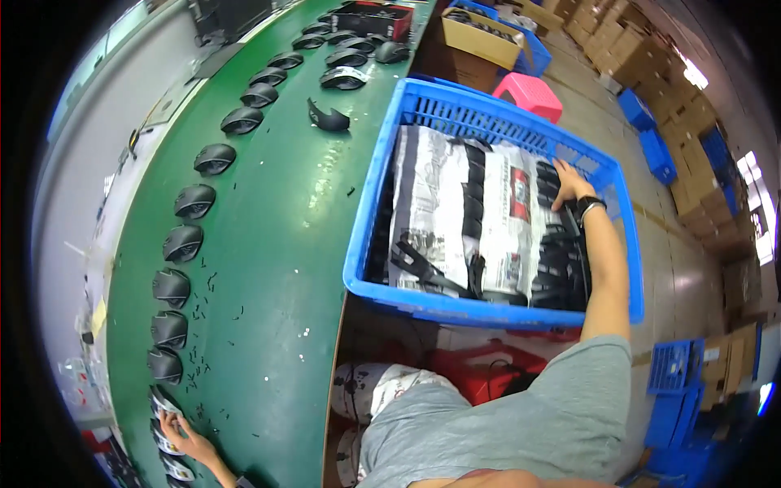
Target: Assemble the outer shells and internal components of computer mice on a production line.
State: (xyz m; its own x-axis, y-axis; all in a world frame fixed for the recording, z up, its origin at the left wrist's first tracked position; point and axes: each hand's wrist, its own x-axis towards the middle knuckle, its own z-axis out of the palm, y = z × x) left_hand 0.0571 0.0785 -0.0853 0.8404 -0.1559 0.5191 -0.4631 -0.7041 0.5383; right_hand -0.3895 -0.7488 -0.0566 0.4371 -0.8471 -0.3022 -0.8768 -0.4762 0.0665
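Note:
At the lower left of the green table, my left hand (187, 442) has its fingers curled round a computer mouse (165, 401) in the row, a silvery patch showing on it. My right hand (574, 185), with a dark band on the wrist, reaches into the blue crate (376, 167) on the right. Its fingers are spread over black plastic parts (547, 180) along the crate's right side, and I see nothing lifted in them. White printed plastic sheets (427, 183) lie between rows of these black parts. A loose curved black shell piece (329, 119) lies alone on the table.
More black mice (194, 201) form a long curved line along the table's left side. Small black scraps (199, 358) are scattered beside it. A dark box (373, 20) stands at the far end. Beyond the crate are a pink stool (530, 93) and stacked cartons (700, 175).

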